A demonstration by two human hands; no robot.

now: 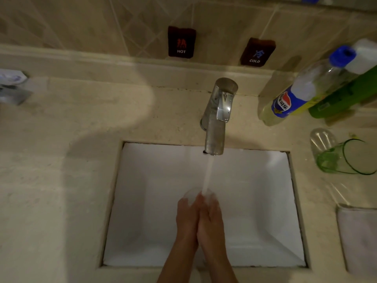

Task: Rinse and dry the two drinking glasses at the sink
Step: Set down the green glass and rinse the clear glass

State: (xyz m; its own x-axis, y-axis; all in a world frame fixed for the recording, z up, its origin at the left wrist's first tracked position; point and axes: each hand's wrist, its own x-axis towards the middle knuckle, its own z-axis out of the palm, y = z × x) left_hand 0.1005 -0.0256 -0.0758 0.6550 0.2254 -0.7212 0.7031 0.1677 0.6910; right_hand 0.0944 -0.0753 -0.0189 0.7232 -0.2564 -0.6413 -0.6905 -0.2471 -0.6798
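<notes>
Meanwhile, over the white sink (142, 201), a person holds a clear drinking glass (192, 196) under the running tap (217, 117) — both hands pressed side by side around it, at about six o'clock in the basin. The left hand (186, 217) grips the glass from its left, fingers curled up along the wall; the right hand (211, 219) wraps it from the right, touching the left. Water (208, 174) falls in a pale stream from the spout onto the glass just above the fingertips. The second drinking glass (346, 158), tinted green, lies on its side on the beige counter (51, 180) at three o'clock, well apart from the hands. Beyond it, at two o'clock, stand a blue-capped bottle (302, 88) and a green bottle (342, 94) — touching each other. A pale cloth (359, 237) rests at four o'clock. Hot and cold signs hang on the tiled wall at twelve.
</notes>
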